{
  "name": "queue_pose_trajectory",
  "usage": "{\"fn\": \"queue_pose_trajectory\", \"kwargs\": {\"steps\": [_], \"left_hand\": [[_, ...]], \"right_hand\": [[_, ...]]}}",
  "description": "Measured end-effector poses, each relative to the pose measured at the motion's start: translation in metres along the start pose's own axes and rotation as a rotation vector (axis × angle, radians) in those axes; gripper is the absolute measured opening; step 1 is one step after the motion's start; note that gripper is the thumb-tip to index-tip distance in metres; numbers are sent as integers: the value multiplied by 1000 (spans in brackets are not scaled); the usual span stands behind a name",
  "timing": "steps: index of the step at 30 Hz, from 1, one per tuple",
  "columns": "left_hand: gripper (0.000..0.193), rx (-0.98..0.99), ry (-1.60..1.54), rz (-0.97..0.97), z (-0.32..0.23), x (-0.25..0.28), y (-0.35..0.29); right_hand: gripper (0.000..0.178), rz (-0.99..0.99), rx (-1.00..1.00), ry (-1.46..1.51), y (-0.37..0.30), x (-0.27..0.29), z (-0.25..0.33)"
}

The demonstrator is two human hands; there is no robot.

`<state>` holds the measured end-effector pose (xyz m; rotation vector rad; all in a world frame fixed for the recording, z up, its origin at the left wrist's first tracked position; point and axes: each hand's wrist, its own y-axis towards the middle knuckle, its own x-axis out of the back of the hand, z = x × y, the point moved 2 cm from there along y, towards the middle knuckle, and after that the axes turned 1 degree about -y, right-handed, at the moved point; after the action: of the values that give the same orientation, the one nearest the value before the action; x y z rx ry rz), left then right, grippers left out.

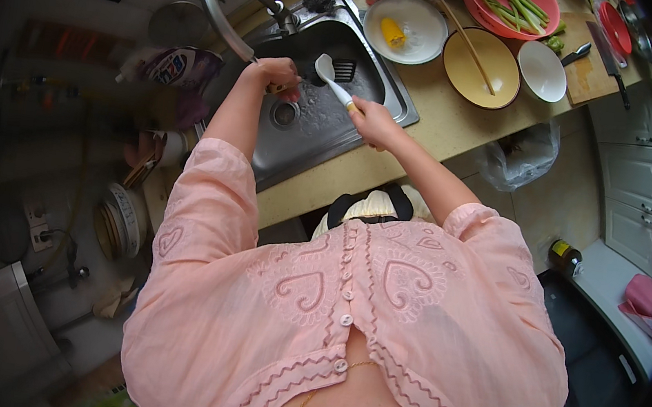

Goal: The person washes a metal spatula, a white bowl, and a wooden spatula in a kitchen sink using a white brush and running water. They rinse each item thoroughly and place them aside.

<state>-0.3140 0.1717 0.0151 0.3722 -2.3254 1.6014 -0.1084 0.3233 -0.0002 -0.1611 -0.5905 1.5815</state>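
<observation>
Over the metal sink (284, 144), my right hand (375, 125) grips a white spoon (339, 90) by its handle, its rounded head pointing away over the basin. My left hand (278, 75) is beside the end of the curved tap (219, 12), its fingers curled together above the drain (283, 113). A small yellowish bit shows at those fingers, too blurred to name. A black slotted turner head (344, 70) lies in the basin just beyond the spoon. Water shows on the sink's bottom.
Right of the sink, the counter (419, 121) holds a white bowl (403, 53) with a yellow piece inside, a yellow bowl (462, 77) with chopsticks across it, and a small white bowl (543, 71). Beyond are a cutting board (592, 78), a knife (608, 59) and green stalks in a red basin (551, 4).
</observation>
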Motion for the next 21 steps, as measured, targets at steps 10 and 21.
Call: {"fn": "queue_pose_trajectory", "kwargs": {"steps": [10,21], "left_hand": [[31,68,-91,-121,-8,8,-36],[36,19,-177,-125,4,4,-32]], "right_hand": [[45,-73,121,-74,-6,0,14],[47,-19,7,-101,-13,5,14]]}}
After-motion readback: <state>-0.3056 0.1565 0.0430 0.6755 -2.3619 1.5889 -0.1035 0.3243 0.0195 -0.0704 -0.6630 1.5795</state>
